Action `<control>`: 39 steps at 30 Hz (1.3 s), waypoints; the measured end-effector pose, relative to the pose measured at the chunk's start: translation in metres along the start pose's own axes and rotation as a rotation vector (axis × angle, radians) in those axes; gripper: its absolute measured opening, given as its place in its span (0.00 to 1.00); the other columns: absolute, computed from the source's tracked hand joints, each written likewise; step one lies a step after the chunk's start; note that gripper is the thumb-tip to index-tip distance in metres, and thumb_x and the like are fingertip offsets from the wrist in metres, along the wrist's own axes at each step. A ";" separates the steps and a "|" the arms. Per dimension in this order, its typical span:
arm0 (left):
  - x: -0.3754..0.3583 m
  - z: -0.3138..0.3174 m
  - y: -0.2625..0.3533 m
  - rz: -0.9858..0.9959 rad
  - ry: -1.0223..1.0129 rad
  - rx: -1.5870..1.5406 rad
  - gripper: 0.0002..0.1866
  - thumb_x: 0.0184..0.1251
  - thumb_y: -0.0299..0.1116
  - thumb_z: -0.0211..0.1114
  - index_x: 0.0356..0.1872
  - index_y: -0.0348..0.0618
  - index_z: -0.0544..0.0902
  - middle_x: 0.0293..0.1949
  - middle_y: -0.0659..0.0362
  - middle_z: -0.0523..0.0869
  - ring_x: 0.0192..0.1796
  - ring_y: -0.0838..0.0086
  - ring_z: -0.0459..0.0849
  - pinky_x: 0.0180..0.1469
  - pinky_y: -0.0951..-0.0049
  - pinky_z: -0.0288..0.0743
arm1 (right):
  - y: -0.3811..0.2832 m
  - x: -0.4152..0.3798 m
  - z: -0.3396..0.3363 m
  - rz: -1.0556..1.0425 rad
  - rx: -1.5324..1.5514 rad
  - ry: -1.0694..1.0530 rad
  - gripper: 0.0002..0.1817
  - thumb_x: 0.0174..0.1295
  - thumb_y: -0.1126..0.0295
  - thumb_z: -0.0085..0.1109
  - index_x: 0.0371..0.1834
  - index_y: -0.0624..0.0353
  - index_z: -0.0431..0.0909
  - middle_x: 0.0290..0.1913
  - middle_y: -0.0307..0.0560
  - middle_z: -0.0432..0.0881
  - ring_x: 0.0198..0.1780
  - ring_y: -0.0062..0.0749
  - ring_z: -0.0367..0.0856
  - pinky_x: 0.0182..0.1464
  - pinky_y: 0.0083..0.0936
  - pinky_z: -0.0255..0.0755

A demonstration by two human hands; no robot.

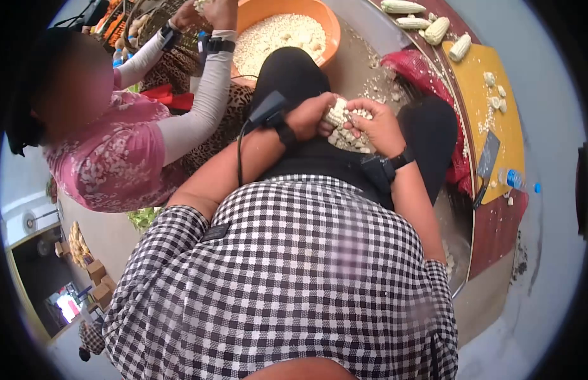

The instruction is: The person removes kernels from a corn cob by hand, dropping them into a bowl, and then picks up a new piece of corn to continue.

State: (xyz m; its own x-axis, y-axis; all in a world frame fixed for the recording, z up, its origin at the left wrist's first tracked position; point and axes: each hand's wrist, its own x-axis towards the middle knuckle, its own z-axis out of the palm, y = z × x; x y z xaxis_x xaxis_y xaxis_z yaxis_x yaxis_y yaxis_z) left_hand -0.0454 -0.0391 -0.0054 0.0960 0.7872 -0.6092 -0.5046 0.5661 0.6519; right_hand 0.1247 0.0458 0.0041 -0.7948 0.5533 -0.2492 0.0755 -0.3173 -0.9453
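Over my lap, a piece of pale corn cob [337,113] is held in my left hand [310,116], whose fingers wrap round its left end. My right hand [377,128] is closed at the cob's right side, with pale kernels at its fingertips. Loose kernels [348,140] lie just below the hands, between my legs. Beyond my left knee stands an orange basin [332,31] holding a heap of loose kernels [281,41].
At the right, a table [500,231] bears a yellow board [496,66], corn cobs [437,30], a knife [488,156] and a plastic bottle [515,179]. A red mesh sack [424,66] lies beside my right leg. A co-worker [117,149] sits at the left.
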 end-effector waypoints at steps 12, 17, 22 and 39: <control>0.013 -0.007 -0.012 -0.041 -0.072 0.018 0.14 0.69 0.41 0.46 0.46 0.48 0.76 0.29 0.65 0.81 0.22 0.82 0.73 0.21 0.84 0.60 | 0.005 -0.001 0.007 -0.015 -0.287 0.136 0.00 0.57 0.78 0.58 0.30 0.62 0.77 0.21 0.42 0.78 0.19 0.18 0.77 0.20 0.17 0.68; 0.013 -0.003 -0.013 0.052 -0.066 0.016 0.14 0.70 0.41 0.46 0.47 0.48 0.75 0.30 0.64 0.81 0.23 0.81 0.75 0.22 0.84 0.62 | 0.013 0.004 0.010 -0.108 -0.347 0.203 0.02 0.55 0.79 0.56 0.28 0.61 0.77 0.20 0.42 0.79 0.19 0.18 0.78 0.21 0.16 0.69; 0.008 -0.005 -0.013 0.166 -0.172 -0.058 0.15 0.70 0.41 0.45 0.49 0.45 0.73 0.33 0.62 0.81 0.27 0.80 0.77 0.24 0.84 0.63 | 0.016 0.007 0.010 0.011 0.055 0.160 0.03 0.58 0.80 0.52 0.32 0.62 0.75 0.22 0.42 0.77 0.18 0.19 0.74 0.18 0.15 0.65; 0.010 -0.005 -0.009 0.190 -0.273 -0.260 0.16 0.69 0.42 0.41 0.45 0.42 0.71 0.31 0.58 0.79 0.18 0.84 0.63 0.20 0.84 0.56 | 0.018 0.005 0.000 -0.027 0.539 -0.061 0.04 0.64 0.78 0.50 0.40 0.62 0.72 0.31 0.40 0.74 0.28 0.17 0.73 0.23 0.09 0.64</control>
State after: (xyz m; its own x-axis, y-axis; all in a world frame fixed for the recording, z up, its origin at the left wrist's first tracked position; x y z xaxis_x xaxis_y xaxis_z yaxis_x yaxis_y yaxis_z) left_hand -0.0440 -0.0374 -0.0194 0.1866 0.9274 -0.3241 -0.7315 0.3514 0.5843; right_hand 0.1223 0.0428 -0.0137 -0.8270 0.5259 -0.1989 -0.2516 -0.6625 -0.7056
